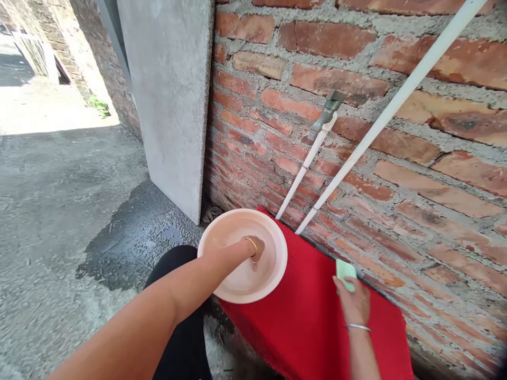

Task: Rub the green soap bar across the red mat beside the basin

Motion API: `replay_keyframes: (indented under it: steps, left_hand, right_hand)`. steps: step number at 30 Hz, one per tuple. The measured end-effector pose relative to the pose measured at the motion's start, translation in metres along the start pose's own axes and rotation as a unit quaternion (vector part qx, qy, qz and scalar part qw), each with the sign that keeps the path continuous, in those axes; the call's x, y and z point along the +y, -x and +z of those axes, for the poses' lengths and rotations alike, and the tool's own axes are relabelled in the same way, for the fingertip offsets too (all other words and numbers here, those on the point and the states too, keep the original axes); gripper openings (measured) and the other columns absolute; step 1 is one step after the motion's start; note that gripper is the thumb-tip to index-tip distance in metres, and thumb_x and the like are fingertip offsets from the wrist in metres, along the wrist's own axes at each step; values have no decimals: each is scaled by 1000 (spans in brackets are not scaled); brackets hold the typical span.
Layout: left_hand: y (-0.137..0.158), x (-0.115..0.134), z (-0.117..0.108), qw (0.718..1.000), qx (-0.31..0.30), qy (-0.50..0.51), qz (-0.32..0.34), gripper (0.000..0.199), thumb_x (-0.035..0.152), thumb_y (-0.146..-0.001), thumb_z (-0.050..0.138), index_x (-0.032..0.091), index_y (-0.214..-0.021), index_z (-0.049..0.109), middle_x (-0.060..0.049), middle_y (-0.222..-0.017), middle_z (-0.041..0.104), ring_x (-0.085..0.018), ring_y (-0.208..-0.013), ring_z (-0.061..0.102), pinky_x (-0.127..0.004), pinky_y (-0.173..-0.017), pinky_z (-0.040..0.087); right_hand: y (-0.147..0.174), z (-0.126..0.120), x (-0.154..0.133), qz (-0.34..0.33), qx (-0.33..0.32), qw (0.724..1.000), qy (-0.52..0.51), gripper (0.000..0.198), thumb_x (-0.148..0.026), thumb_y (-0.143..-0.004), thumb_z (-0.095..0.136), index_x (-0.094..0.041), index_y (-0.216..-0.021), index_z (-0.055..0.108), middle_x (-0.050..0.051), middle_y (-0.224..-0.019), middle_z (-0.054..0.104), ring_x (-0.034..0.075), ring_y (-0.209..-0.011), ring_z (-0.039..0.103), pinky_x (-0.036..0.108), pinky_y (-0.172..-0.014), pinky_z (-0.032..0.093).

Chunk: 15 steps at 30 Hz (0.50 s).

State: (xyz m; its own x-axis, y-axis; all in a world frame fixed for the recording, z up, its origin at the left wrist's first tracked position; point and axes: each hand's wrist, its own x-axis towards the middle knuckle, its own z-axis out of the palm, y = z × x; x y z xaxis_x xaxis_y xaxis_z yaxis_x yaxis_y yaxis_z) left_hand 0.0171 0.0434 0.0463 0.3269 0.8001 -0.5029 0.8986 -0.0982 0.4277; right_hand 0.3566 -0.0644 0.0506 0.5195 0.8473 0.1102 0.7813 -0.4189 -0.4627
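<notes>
Pointing left hand (258, 252) down into pink basin (282, 256), can't tell if grasping. Gripping green block (345, 270) in right hand (355, 302), palm-down over red surface (303, 290).

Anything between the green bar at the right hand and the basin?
Nothing visible on the red surface between the green bar and the basin. The pipes stand off to the wall side. Only the basin's rim is in the way; the left hand is inside it.
</notes>
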Motion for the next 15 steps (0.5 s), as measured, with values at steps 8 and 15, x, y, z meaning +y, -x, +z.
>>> replay_keyframes:
  steps: [8,15]
  left_hand:
    - [21,1,-5,979,-66,-190,30,93,27,-43,94,14,-128,60,-20,-134,63,-40,-119,61,-49,-102,51]
    - [24,3,-7,983,-66,-169,32,89,28,-41,93,12,-124,63,-20,-130,66,-38,-112,65,-47,-98,53]
  right_hand:
    - [7,84,-109,-143,-104,984,-22,28,-46,-78,65,-29,-100,70,1,-100,58,17,-98,60,25,-89,45]
    - [-30,-30,31,36,-20,997,59,31,-46,-75,59,-23,-93,67,7,-78,58,31,-92,62,44,-84,49]
